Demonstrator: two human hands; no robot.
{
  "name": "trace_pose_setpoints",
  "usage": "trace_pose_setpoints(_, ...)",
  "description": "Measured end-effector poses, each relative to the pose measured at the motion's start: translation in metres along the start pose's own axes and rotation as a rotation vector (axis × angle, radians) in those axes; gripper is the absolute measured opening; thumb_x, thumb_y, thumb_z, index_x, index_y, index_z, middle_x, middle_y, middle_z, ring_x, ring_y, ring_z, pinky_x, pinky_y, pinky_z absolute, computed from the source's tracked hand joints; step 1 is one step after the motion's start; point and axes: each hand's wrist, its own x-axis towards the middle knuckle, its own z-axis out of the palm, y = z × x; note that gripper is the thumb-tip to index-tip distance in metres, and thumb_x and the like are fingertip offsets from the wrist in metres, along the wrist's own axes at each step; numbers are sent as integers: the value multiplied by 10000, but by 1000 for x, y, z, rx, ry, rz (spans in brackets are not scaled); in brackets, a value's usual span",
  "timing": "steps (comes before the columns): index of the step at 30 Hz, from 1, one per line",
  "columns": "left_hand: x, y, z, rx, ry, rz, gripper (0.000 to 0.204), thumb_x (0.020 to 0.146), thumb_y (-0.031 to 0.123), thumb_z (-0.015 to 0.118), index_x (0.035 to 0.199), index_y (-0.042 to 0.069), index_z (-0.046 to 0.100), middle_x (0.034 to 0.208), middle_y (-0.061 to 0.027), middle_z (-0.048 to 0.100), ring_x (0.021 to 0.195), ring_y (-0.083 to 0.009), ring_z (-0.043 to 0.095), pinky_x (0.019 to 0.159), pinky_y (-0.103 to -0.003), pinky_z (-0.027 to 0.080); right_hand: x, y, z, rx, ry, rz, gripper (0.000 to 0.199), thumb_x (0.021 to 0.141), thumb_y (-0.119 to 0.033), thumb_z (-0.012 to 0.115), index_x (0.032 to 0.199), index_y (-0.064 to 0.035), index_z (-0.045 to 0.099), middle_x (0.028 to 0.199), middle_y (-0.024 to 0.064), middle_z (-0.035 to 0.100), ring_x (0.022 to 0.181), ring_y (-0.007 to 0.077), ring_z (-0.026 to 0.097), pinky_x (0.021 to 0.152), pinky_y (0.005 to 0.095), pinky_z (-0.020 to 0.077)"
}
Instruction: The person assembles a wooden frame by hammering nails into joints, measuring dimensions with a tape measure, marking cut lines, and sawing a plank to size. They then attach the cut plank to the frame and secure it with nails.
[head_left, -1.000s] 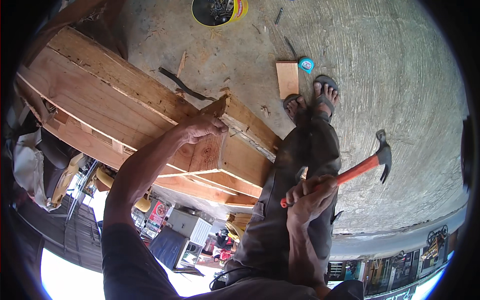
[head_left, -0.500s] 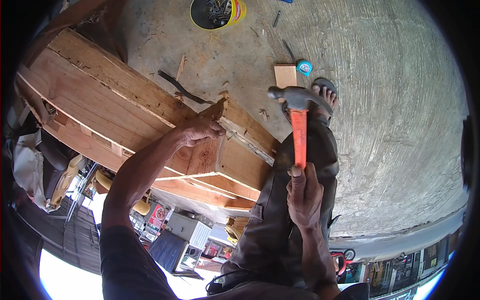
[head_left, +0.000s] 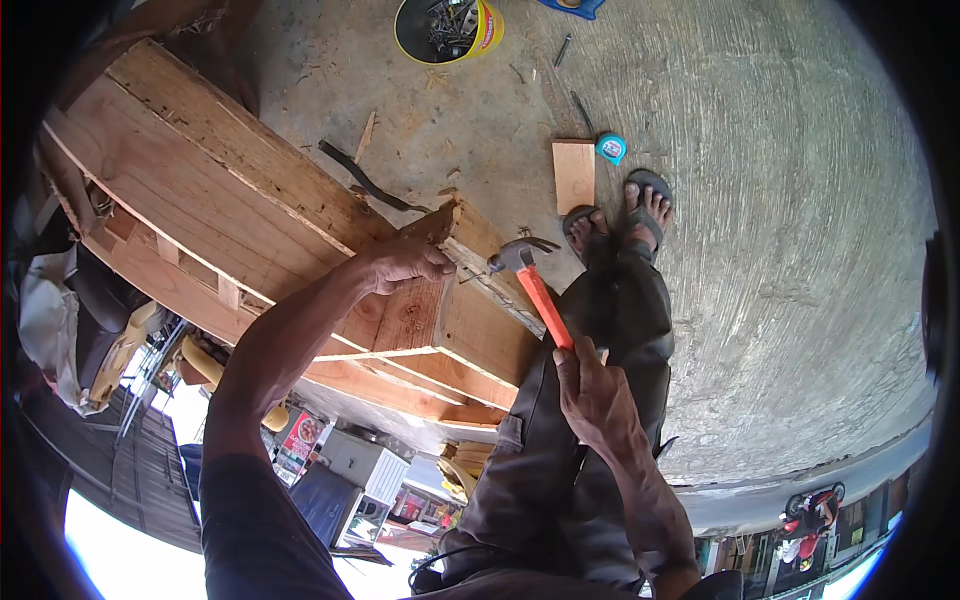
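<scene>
On the left, the big wooden crate [head_left: 230, 215] made of planks lies on the concrete floor [head_left: 780, 250]. The left hand [head_left: 400, 265] is closed over the crate's top corner block and seems to pinch a nail [head_left: 470, 277] at the edge, though the nail is very small and I cannot be sure it is already standing in the wood. Just to the right, the steel head of the claw hammer [head_left: 515, 255] is at the nail, and its orange handle goes down to the right hand [head_left: 590, 395], which is wrapped tightly around the grip. I judge the step in hand is nailing the corner of the crate. The next blow calls for a straight hit on the nail head, with the left fingers kept clear. Farther right, near the sandalled feet, a small wood offcut [head_left: 573, 173] and a blue tape measure [head_left: 611, 148] lie on the floor, and a yellow bucket of nails [head_left: 447, 28] stands at the top edge.
</scene>
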Motion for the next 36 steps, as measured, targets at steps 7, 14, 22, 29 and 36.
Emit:
trace_pose_setpoints(7,1,-3,0,-99,-55,68,165,787,20,695,945,20,647,921,1,587,921,-96,529,800,-226,416,-31,26,48,50,239,74,256,1057,-260,443,935,-37,477,650,82,441,457,225,474,391,341,382)
trace_pose_setpoints(14,-2,-6,1,-108,-94,63,113,761,-7,688,847,36,629,843,31,536,844,-91,503,794,-203,391,-26,-8,7,635,242,295,220,1042,-250,481,982,-38,471,658,68,431,480,207,488,362,331,403)
trace_pose_setpoints(22,7,-1,-8,-53,-30,15,244,796,47,724,1023,-14,659,1020,-32,635,957,-128,563,920,-239,416,-28,31,41,54,67,19,236,1030,-271,483,960,-46,501,640,11,422,428,105,429,336,281,339)
trace_pose_setpoints(29,3,0,-5,-52,-94,43,162,760,-15,615,715,91,502,775,43,417,774,-97,402,760,-221,335,-35,18,74,-287,130,-292,335,1077,-333,359,1100,-41,523,840,36,527,548,139,516,381,326,411)
trace_pose_setpoints(36,-1,0,5,-88,-62,48,227,758,-13,614,677,103,436,738,49,359,728,-95,356,705,-227,314,-42,-11,54,720,173,633,285,1062,-310,422,973,-62,532,670,31,525,538,183,552,418,342,435)
